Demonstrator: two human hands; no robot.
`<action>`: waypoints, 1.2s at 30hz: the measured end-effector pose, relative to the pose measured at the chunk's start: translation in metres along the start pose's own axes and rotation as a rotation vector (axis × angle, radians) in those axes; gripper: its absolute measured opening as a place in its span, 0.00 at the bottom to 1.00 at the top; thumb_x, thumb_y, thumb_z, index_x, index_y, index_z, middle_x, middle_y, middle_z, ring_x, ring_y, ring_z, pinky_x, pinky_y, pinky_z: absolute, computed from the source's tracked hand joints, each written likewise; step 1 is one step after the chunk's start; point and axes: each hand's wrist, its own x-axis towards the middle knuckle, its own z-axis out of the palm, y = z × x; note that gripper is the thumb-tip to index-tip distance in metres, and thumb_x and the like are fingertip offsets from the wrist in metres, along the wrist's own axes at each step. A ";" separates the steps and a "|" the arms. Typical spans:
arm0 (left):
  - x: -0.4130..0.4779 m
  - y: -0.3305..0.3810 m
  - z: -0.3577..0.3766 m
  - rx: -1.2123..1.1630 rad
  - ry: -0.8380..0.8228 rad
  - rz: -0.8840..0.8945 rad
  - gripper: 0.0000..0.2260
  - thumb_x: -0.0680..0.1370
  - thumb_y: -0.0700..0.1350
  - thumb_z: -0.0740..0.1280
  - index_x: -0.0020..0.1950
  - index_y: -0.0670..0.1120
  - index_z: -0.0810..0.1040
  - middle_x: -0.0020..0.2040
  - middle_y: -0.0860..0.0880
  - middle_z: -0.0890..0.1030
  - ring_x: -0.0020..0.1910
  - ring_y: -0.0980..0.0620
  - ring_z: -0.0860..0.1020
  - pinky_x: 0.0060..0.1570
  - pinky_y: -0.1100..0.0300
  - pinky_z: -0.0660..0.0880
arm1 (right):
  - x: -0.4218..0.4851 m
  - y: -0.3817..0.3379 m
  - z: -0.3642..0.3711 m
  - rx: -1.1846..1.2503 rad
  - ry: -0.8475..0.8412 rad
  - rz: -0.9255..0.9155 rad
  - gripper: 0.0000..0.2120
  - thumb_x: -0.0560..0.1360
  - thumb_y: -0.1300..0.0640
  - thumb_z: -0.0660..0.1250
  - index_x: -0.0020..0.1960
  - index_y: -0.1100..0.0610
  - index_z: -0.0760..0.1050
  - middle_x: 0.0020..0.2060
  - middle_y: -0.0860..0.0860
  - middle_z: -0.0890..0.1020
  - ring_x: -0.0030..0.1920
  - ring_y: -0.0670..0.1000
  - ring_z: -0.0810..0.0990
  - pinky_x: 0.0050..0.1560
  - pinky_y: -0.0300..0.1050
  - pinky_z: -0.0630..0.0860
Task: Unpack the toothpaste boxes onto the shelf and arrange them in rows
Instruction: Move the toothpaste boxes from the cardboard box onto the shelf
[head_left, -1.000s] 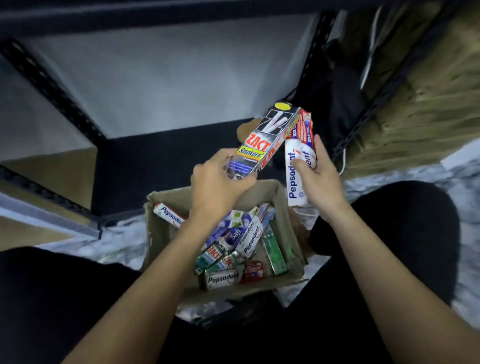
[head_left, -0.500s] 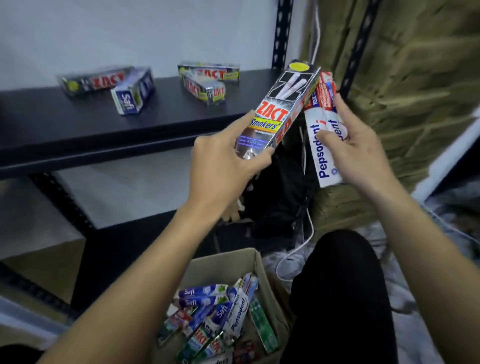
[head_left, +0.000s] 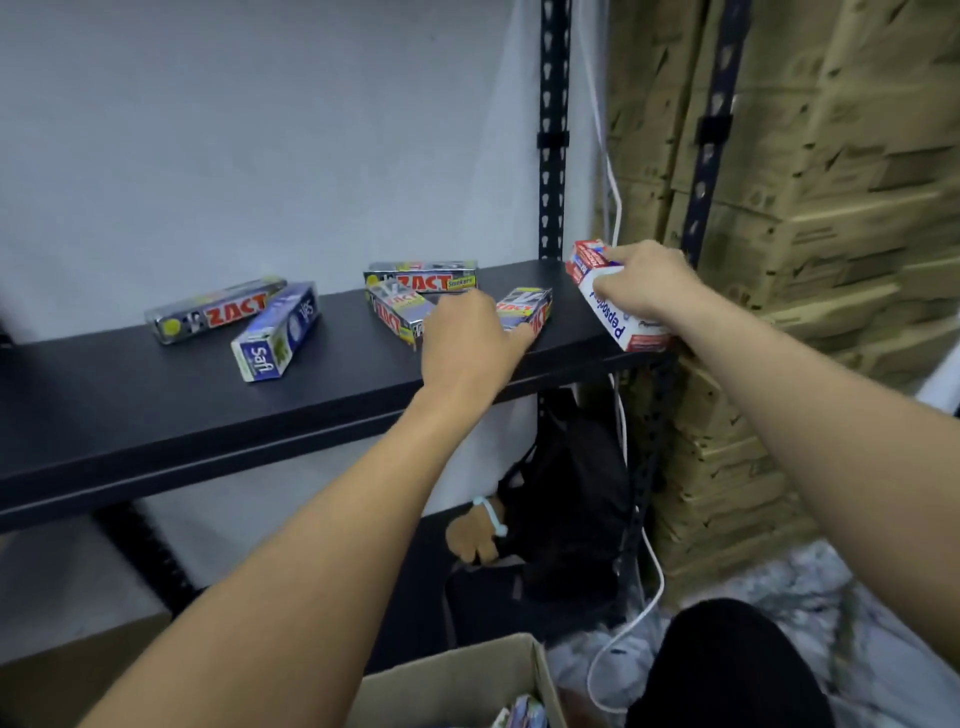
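On the black shelf (head_left: 156, 410), far to the left, the leftmost ZACT box (head_left: 215, 310) lies on its side near the wall. Just beside it, nearer the front edge, the Safi box (head_left: 275, 332) lies at an angle, its far end close to that box's right end. Further right, the rear ZACT box (head_left: 421, 278) lies along the wall, and the angled ZACT box (head_left: 397, 314) lies just in front of it, pointing toward the front edge.

The left hand (head_left: 470, 338) comes next, knuckles up, its fingers curled over the near end of the held ZACT box (head_left: 524, 309), which lies flat on the shelf. At the shelf's right end, beside the rack post, the right hand (head_left: 641, 286) grips the Pepsodent box (head_left: 618, 306) from above with bent fingers; the box's near corner reaches the shelf's front right corner.

Below, near the person, an open cardboard carton (head_left: 467, 686) shows a few more boxes inside. Stacked brown cases (head_left: 805, 208) fill the right side.
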 end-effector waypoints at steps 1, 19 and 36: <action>0.008 0.001 0.006 -0.012 -0.008 -0.030 0.19 0.71 0.56 0.67 0.34 0.41 0.74 0.32 0.44 0.75 0.39 0.41 0.78 0.33 0.55 0.65 | 0.009 -0.003 0.002 -0.015 0.002 0.005 0.22 0.73 0.50 0.63 0.66 0.51 0.76 0.61 0.59 0.79 0.55 0.61 0.79 0.55 0.46 0.76; 0.058 -0.009 0.045 -0.342 -0.295 -0.074 0.27 0.75 0.46 0.71 0.74 0.49 0.71 0.68 0.47 0.75 0.56 0.51 0.75 0.54 0.64 0.70 | 0.041 0.061 0.030 -0.038 -0.222 -0.227 0.34 0.75 0.45 0.70 0.77 0.40 0.59 0.74 0.48 0.67 0.73 0.52 0.66 0.69 0.44 0.63; 0.104 -0.026 0.084 -0.258 -0.158 -0.078 0.27 0.74 0.48 0.72 0.72 0.49 0.72 0.66 0.47 0.77 0.63 0.48 0.74 0.58 0.61 0.69 | 0.134 0.051 0.081 -0.060 -0.023 -0.125 0.27 0.80 0.56 0.62 0.77 0.43 0.60 0.71 0.60 0.64 0.70 0.61 0.67 0.67 0.46 0.66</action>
